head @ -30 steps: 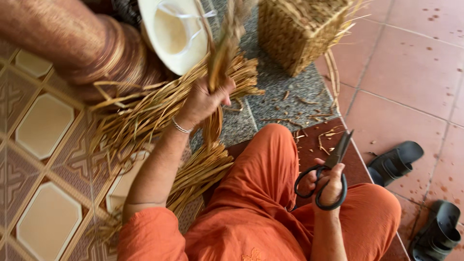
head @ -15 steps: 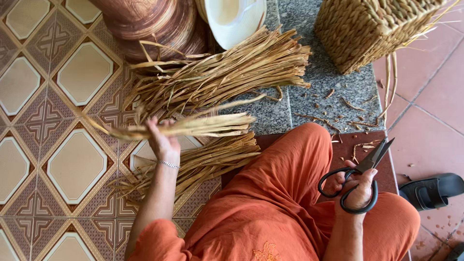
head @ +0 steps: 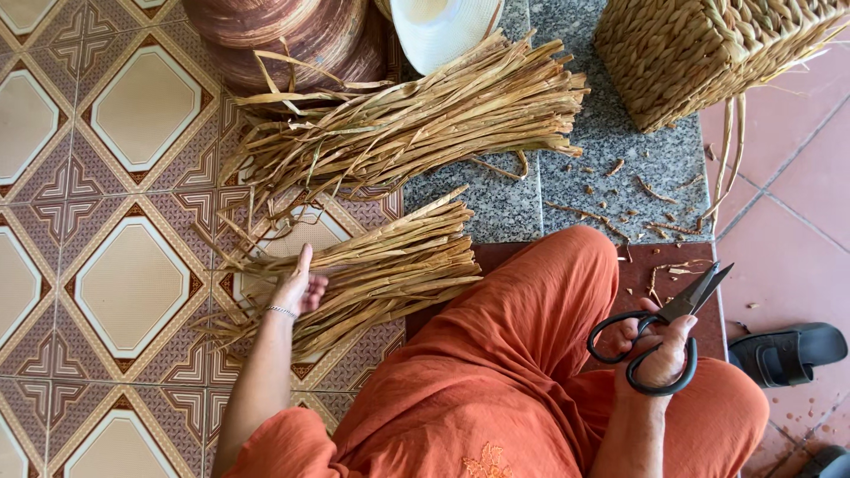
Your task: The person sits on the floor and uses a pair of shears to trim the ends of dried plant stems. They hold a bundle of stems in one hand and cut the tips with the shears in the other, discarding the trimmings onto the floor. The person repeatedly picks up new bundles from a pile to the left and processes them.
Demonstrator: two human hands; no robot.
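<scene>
My left hand (head: 299, 288) lies flat with fingers spread on a bundle of dry straw strips (head: 372, 270) on the patterned tile floor. A larger pile of the same strips (head: 416, 124) lies just beyond it. My right hand (head: 660, 354) rests on my orange-clad right knee and grips black scissors (head: 668, 332), blades slightly apart and pointing up and to the right. A thin bracelet circles my left wrist.
A woven straw basket (head: 708, 49) stands at the top right on a grey granite slab (head: 611, 150) strewn with straw scraps. A brown round vessel (head: 283, 35) and a white hat (head: 443, 26) sit at the top. Black sandals (head: 788, 354) lie on red tiles at right.
My left hand lowered a raised bunch of strips onto the near bundle and now lies flat on it. My right hand with the scissors stayed on my knee.
</scene>
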